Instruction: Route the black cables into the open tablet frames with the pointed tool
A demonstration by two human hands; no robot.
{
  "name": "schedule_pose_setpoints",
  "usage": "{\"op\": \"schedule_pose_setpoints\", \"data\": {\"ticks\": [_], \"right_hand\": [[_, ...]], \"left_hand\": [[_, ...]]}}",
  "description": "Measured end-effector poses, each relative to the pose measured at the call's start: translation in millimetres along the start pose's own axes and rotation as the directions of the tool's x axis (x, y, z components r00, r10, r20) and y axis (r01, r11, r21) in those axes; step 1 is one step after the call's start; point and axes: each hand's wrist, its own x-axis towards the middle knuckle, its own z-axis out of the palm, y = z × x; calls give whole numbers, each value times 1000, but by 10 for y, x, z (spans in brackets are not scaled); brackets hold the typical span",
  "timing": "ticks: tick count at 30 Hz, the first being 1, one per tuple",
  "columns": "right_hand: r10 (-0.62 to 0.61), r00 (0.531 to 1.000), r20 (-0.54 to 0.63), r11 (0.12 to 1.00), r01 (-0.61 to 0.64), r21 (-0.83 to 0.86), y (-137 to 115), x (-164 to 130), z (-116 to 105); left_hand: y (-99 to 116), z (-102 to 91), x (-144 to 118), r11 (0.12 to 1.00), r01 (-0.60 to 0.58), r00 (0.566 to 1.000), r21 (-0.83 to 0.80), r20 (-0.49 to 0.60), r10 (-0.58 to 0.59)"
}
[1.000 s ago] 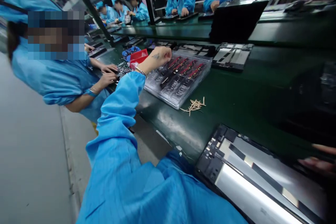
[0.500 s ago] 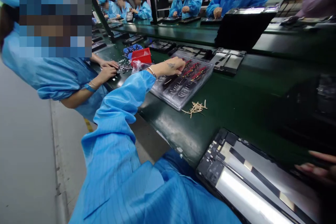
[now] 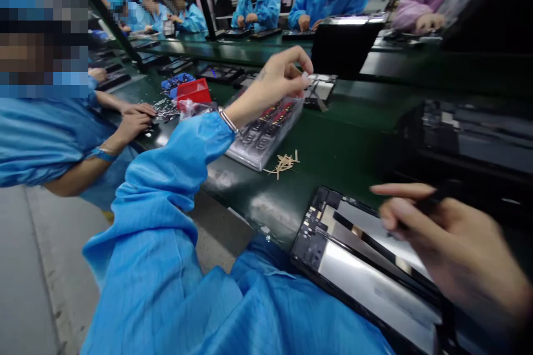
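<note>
My left hand (image 3: 285, 75) is raised just above a clear plastic tray (image 3: 250, 158) that holds red and black small parts (image 3: 277, 113). Its thumb and forefinger pinch something small and pale that I cannot make out. My right hand (image 3: 453, 244), smeared by motion, hovers over an opened tablet (image 3: 353, 277) with silvery battery faces and a black flex strip inside. Its fingers are curled round a dark object, too blurred to name. The tablet lies at the bench's front edge, close to my lap.
A pile of thin tan strips (image 3: 285, 163) lies by the tray. Behind it stand a red bin (image 3: 194, 91) and a blue bin (image 3: 177, 82). More opened devices (image 3: 478, 133) sit to the right. A co-worker's hands (image 3: 135, 122) work at the left; other people sit across the bench.
My left hand has lifted off the parts in the tray, fingertips pinched. My right hand has come in from the right edge over the tablet. The view has shifted rightward.
</note>
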Motion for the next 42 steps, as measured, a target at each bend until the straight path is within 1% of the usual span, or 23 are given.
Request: {"op": "schedule_pose_setpoints", "data": {"ticks": [1, 2, 3, 4, 6, 7, 9, 11, 14, 18, 20, 22, 24, 25, 26, 27, 28, 29, 31, 32, 34, 36, 42], "right_hand": [[115, 992, 53, 989, -119, 85, 21, 25, 53], [205, 973, 103, 962, -219, 161, 41, 50, 93], [259, 957, 134, 931, -284, 231, 61, 77, 117], [268, 955, 123, 915, -293, 278, 81, 106, 124], [236, 971, 37, 912, -235, 337, 121, 166, 95], [210, 977, -18, 915, -191, 357, 140, 195, 69], [161, 981, -109, 914, -106, 392, 172, 243, 16], [118, 978, -174, 910, -36, 414, 191, 278, -18], [83, 969, -231, 910, 21, 415, 195, 303, -29], [84, 965, -249, 911, 27, 412, 175, 291, -12], [80, 963, -258, 916, 31, 401, 165, 278, -3], [74, 960, -271, 922, 37, 385, 160, 273, 0], [55, 958, -282, 934, 50, 352, 157, 282, -10], [34, 958, -285, 943, 63, 326, 156, 290, -19], [7, 959, -285, 954, 79, 289, 153, 299, -31], [-25, 959, -281, 965, 97, 244, 149, 305, -45], [-62, 960, -274, 975, 117, 191, 143, 308, -58], [-102, 959, -264, 981, 140, 131, 133, 305, -69], [-189, 953, -238, 981, 194, -2, 107, 283, -83], [-230, 948, -221, 973, 222, -62, 92, 266, -86], [-297, 935, -193, 951, 271, -149, 64, 229, -86], [-332, 927, -175, 935, 299, -193, 47, 200, -83], [-378, 912, -161, 906, 329, -265, 68, 180, -81]], "left_hand": [[122, 233, -56, 988, 43, 998, -151, 41, -38], [226, 470, -124, 948, 102, 993, -300, 86, -80], [311, 696, -203, 885, 171, 983, -434, 138, -123], [378, 902, -285, 806, 237, 970, -543, 186, -160], [464, 1229, -437, 652, 333, 942, -682, 274, -194], [490, 1347, -497, 597, 357, 933, -719, 304, -192], [520, 1502, -577, 550, 360, 931, -754, 325, -164], [533, 1581, -614, 560, 331, 941, -759, 310, -137], [530, 1633, -635, 599, 295, 950, -744, 295, -101], [490, 1682, -672, 652, 251, 957, -715, 282, -59], [453, 1694, -691, 704, 205, 963, -680, 270, -20], [409, 1678, -696, 781, 136, 955, -610, 290, 60], [372, 1621, -679, 886, -21, 934, -463, 306, 183], [361, 1580, -662, 925, -150, 921, -349, 292, 260], [359, 1534, -641, 933, -296, 903, -207, 258, 344], [366, 1486, -617, 900, -432, 875, -50, 216, 432], [383, 1440, -592, 836, -540, 836, 102, 178, 519], [409, 1399, -568, 759, -611, 791, 226, 151, 592], [477, 1339, -528, 627, -677, 715, 385, 139, 686], [512, 1321, -515, 579, -689, 690, 435, 152, 707], [571, 1300, -505, 512, -685, 673, 518, 180, 718], [603, 1289, -516, 467, -669, 674, 578, 207, 709], [608, 1255, -605, 429, -651, 680, 627, 230, 696]]}}
